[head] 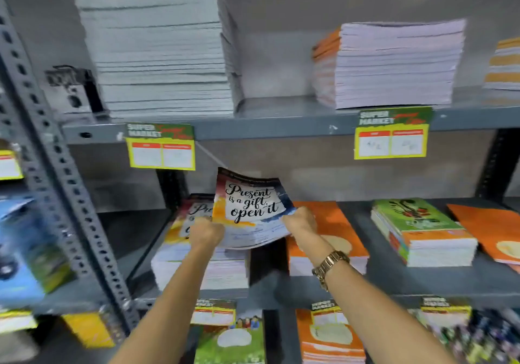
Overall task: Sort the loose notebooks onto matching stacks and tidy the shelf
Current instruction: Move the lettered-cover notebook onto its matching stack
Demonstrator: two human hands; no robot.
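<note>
1. while both hands grip it, the held notebook [250, 209] with the "present is a gift, open it" cover sits tilted up in the middle shelf bay, its cover facing the camera and its lower edge toward the person.
2. left hand [206, 232] is closed on the notebook's lower left corner; right hand [299, 220] is closed on its right edge, with a watch [329, 265] on that wrist.
3. the matching stack [197, 251] shows the same cover and lies directly below and toward 8 o'clock from the held copy, partly hidden by it.
4. the key relation, as i judge it: the stack is under the left hand, so that hand is nearer, and the notebook's long axis runs front to back like the stack's.
5. the orange stack [326, 237] sits just beside at 3 o'clock, and the green-topped stack [422, 231] is farther that way.
6. the likely next move is lowering it flat and squaring the edges.
</note>
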